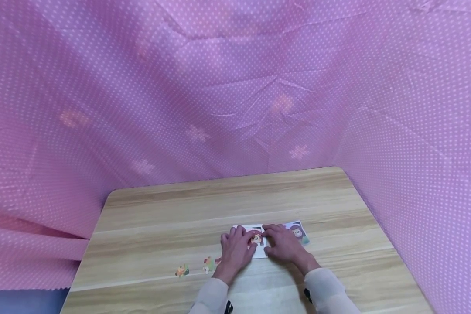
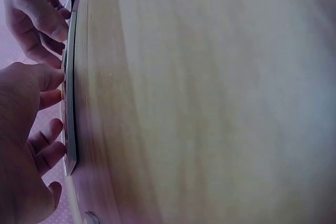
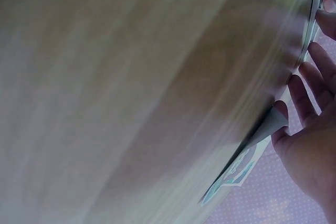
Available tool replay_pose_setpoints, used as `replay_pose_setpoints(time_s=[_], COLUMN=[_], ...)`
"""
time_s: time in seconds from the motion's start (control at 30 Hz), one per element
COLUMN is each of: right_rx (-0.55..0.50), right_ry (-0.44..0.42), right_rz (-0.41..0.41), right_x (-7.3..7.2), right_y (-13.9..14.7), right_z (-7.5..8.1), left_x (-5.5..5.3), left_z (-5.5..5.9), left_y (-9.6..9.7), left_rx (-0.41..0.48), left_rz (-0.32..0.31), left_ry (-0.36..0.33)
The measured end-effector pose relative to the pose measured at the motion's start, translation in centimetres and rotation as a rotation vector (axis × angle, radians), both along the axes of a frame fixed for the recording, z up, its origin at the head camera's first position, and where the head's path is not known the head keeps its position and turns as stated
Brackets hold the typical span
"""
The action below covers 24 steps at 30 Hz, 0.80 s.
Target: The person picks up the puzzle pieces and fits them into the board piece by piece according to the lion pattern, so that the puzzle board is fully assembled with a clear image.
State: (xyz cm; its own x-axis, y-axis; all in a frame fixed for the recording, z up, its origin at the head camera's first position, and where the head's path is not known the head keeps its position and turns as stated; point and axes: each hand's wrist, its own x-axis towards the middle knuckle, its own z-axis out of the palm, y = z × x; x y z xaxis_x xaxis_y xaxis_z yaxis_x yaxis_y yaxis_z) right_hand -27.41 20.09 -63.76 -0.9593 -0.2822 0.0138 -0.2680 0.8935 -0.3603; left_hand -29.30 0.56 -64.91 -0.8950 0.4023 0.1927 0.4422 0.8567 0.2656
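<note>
Puzzle board point(image 1: 260, 254): on table point(image 1: 161, 226). Left hand point(image 1: 234, 250): fingers spread over board, apparently pinching nothing. Right hand point(image 1: 283, 243): fingers loosely apart, at board's right edge. Loose pieces point(image 1: 208, 264): left of board. Lion card point(image 1: 298, 231): right of board. Advisable: steady board, press evenly.

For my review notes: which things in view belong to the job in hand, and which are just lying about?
Job in hand:
- left hand, right hand
- white-bordered board at their fingertips
- loose puzzle pieces, likely
- lion card, probably

Just surroundings:
- wooden table
- pink dotted cloth
</note>
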Motion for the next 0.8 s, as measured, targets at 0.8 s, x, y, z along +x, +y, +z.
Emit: replay_pose_setpoints(time_s=[0.8], right_rx=[-0.01], right_ry=[-0.006], right_rz=[0.063], right_x=[3.7], right_y=[2.7], right_z=[0.9], left_x=[5.3], left_z=[1.2], left_y=[1.4], left_rx=[0.108], left_rz=[0.052], left_ry=[-0.101])
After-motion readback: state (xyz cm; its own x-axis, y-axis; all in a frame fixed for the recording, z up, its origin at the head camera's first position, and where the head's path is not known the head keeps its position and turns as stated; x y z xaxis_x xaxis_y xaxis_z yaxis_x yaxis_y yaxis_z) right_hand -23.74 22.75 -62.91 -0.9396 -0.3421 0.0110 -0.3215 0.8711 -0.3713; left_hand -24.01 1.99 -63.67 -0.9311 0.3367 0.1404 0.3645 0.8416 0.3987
